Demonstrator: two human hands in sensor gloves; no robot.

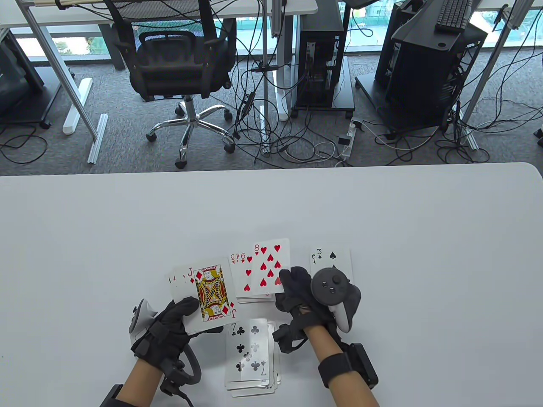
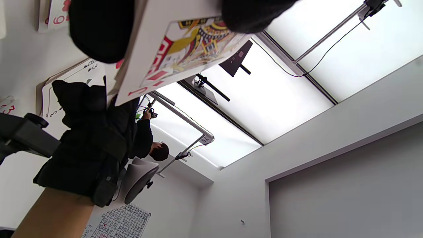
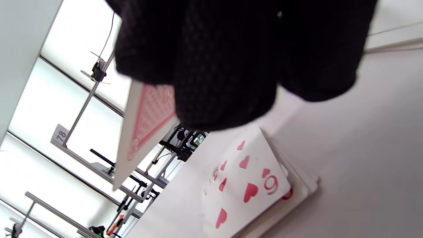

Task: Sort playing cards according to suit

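The eight of hearts [image 1: 270, 266] is pinched at its near edge by the right hand [image 1: 303, 296] and held tilted above the hearts pile [image 1: 246, 271], which lies toward the near edge of the surface [image 1: 85, 237], about mid-width; the right wrist view shows the card's red back lifted clear of the nine of hearts [image 3: 251, 185] on top of that pile, so the card is judged to be on its way down onto matching cards. The left hand [image 1: 169, 330] grips a fan of diamonds fronted by the jack of diamonds [image 1: 210, 294], thumb across the face, held just left of the hearts pile, probably to keep that suit together while the other hand deals. The spades pile [image 1: 333, 258], topped by a three, lies just right of the hearts, partly behind the right hand. The clubs pile [image 1: 250, 352], seven uppermost, lies nearest the near edge, between the two wrists. Each suit has its own separate position.
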